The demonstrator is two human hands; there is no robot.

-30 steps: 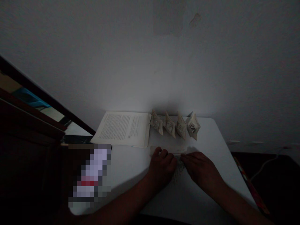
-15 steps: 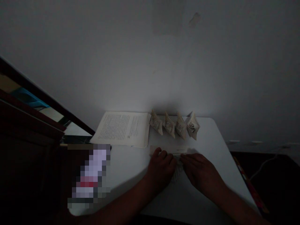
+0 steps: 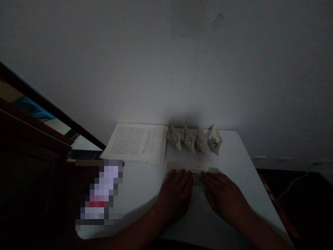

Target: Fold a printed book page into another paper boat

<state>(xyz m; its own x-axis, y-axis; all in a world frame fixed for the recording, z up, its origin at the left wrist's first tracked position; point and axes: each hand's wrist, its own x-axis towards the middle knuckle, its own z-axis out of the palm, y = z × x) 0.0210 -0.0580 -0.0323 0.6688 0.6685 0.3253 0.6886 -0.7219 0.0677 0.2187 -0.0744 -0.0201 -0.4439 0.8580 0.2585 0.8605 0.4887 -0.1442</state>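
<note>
A folded sheet of printed paper [image 3: 197,187] lies on the white table, with a pale strip along its far edge and a narrower part pointing toward me. My left hand [image 3: 177,191] lies across its left part, fingers stretched out flat. On the right side my right hand [image 3: 223,191] rests on the paper, fingers extended and close together, the tips near the fold line. Between the two hands the printed middle shows; the sides are hidden beneath them. Beyond the sheet stand several folded paper boats [image 3: 188,139] in a row.
A stack of printed pages [image 3: 135,144] sits at the table's back left, against the wall [image 3: 145,69]. A blurred-out object [image 3: 104,189] lies at the left edge of the white table [image 3: 140,187]. Dark wooden furniture [image 3: 31,146] stands at left; a cable [image 3: 291,184] hangs at right.
My left hand has shifted slightly left and toward me, its fingers flattening from a bent pose onto the paper. My right hand has barely moved. More of the sheet's middle shows.
</note>
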